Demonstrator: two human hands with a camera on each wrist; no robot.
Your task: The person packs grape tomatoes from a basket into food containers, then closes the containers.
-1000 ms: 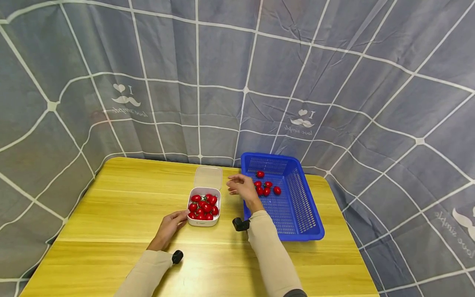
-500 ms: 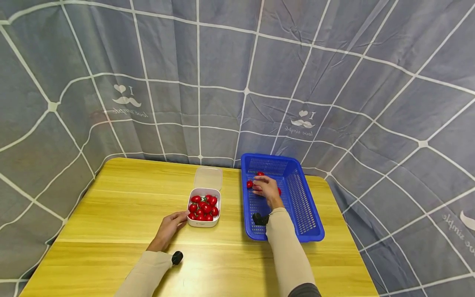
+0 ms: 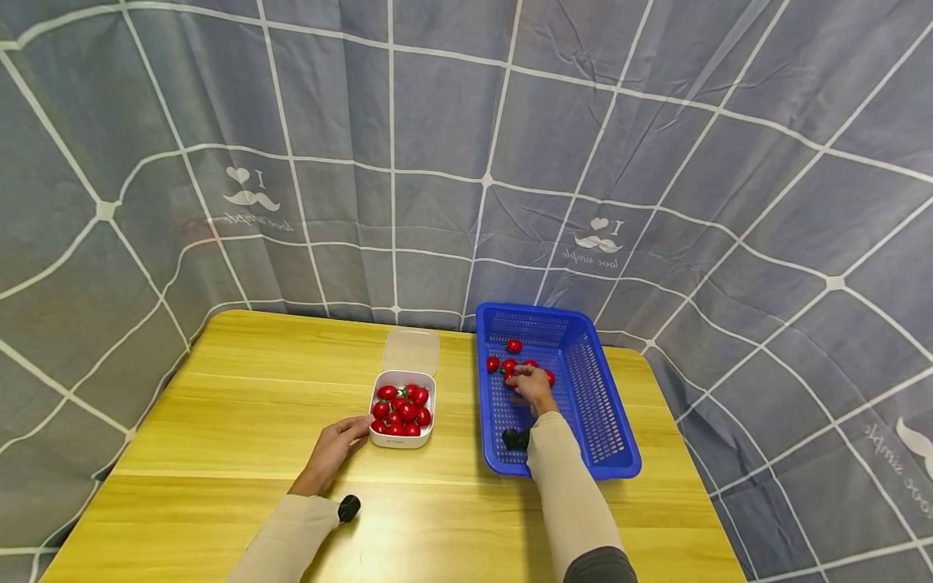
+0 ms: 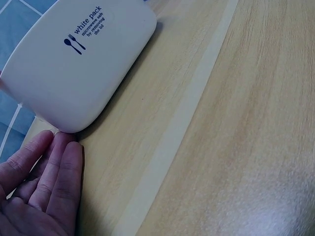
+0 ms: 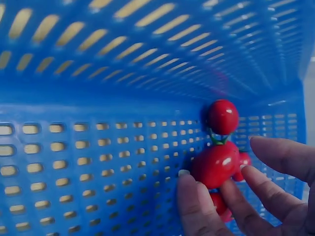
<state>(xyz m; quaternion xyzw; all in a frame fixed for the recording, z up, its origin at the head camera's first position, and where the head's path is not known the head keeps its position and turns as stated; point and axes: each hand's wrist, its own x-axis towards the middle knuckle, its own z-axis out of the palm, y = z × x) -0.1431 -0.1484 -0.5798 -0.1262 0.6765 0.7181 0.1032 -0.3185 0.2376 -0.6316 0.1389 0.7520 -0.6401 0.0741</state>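
Observation:
A white lunch box [image 3: 402, 441], its translucent lid [image 3: 411, 351] folded back behind it, is filled with red cherry tomatoes [image 3: 405, 410]. My left hand [image 3: 337, 449] rests its straight fingertips against the box's near left corner, as the left wrist view shows. Inside the blue basket [image 3: 619, 437], my right hand [image 3: 535, 389] reaches down among several cherry tomatoes. In the right wrist view, thumb and fingers flank one red cherry tomato [image 5: 214, 164] with a green stem, touching its sides, while another finger [image 5: 280, 155] stays extended apart from it. The hand partly covers neighbouring tomatoes.
The basket stands on the right of the yellow wooden table [image 3: 277, 389], with the lunch box left of it. Its raised slotted walls surround my right hand. A grey curtain [image 3: 437, 202] with white grid lines hangs behind the table.
My right hand has moved right from beside the lunch box into the basket, then lower among the cherry tomatoes. My left hand has stayed at the box corner.

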